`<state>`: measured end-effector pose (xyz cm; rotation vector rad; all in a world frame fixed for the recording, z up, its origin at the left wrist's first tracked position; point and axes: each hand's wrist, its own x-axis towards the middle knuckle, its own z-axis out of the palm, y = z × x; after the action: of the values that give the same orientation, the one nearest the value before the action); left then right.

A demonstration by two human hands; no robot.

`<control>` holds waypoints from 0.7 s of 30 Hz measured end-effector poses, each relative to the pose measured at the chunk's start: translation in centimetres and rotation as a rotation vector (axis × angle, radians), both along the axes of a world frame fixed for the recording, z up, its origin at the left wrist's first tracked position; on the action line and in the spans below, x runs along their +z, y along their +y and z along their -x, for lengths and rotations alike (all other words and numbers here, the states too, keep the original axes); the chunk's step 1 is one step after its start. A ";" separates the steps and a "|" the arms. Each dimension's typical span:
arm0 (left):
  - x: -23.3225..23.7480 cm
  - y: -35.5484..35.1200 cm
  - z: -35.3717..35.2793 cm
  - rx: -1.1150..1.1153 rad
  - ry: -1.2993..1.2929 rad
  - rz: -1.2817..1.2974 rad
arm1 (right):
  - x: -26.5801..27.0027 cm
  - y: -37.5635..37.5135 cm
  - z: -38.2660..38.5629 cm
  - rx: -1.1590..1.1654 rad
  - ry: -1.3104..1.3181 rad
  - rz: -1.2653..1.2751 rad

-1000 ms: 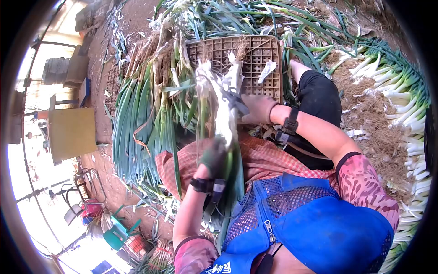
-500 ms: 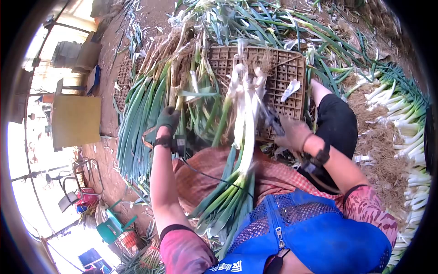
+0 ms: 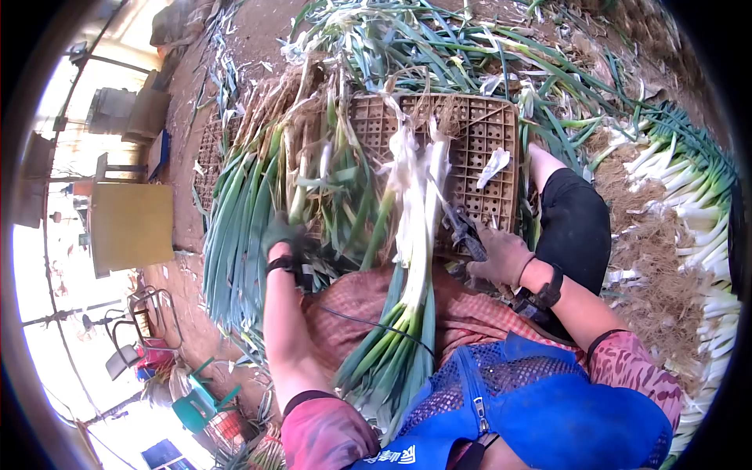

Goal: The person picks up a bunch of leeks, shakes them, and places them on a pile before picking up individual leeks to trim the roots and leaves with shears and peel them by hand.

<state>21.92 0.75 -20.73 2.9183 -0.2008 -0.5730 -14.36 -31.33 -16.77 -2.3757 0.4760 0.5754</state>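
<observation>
My left hand (image 3: 283,233), in a dark green glove, is closed around a green onion (image 3: 298,202) at the edge of the unpeeled pile (image 3: 243,227); motion blurs its fingers. In my gloved right hand (image 3: 501,254) is a dark air blow gun (image 3: 462,231), its thin nozzle pointing up and left towards the white stalks. A bunch of green onions with white stalks (image 3: 419,243) lies across my lap, leaves towards me. Loose, torn skin hangs around the upper stalks, near the roots. Neither hand touches this bunch.
A brown plastic crate (image 3: 489,125) stands upside down in front of me. Stripped leaves (image 3: 439,47) litter the ground beyond it. A row of white-stalked green onions (image 3: 697,211) lies at right beside cut roots (image 3: 642,258). A green stool (image 3: 200,403) stands at lower left.
My left hand has moved down and slightly left, along the pile. The right hand has shifted slightly down with the blow gun. The view has tilted a little.
</observation>
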 end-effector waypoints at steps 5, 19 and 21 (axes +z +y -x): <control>14.2 0.2 3.7 -0.055 -0.075 0.111 | 1.3 -0.3 1.4 -0.057 -0.034 -0.072; 6.4 -12.8 16.6 -0.309 0.632 0.165 | 6.9 3.3 7.0 -0.061 -0.198 -0.349; 6.0 -12.7 17.1 -0.308 0.593 0.176 | 8.7 3.8 7.9 -0.022 -0.099 -0.399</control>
<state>4.82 -11.98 -14.71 2.4285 -0.5848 -1.3513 -22.23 -27.56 -8.03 -2.0049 0.3090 0.4885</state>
